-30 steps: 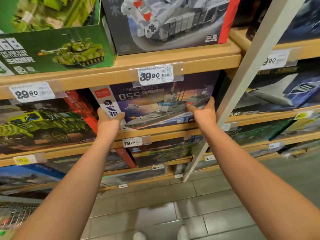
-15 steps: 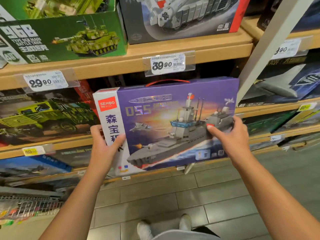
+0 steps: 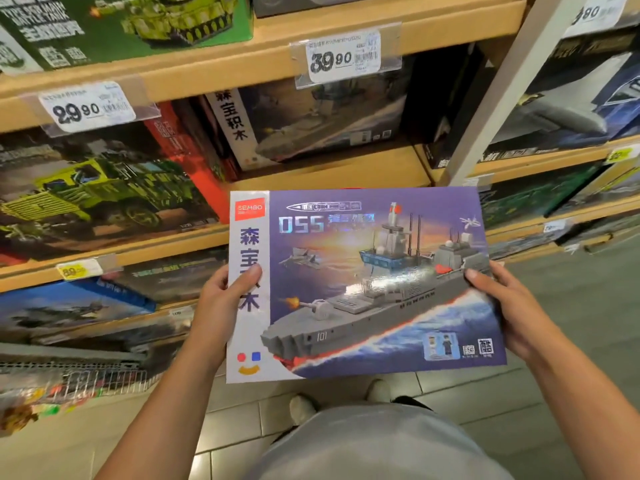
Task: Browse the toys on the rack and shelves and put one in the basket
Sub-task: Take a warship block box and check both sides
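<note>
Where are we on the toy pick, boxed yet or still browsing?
Done: a purple warship box is off the shelf, where another copy stands. In hand: left hand grips the box's left edge, right hand its right edge, front facing the person. Left: putting it in the basket; a wire basket shows at lower left, and the box is not yet in it.
</note>
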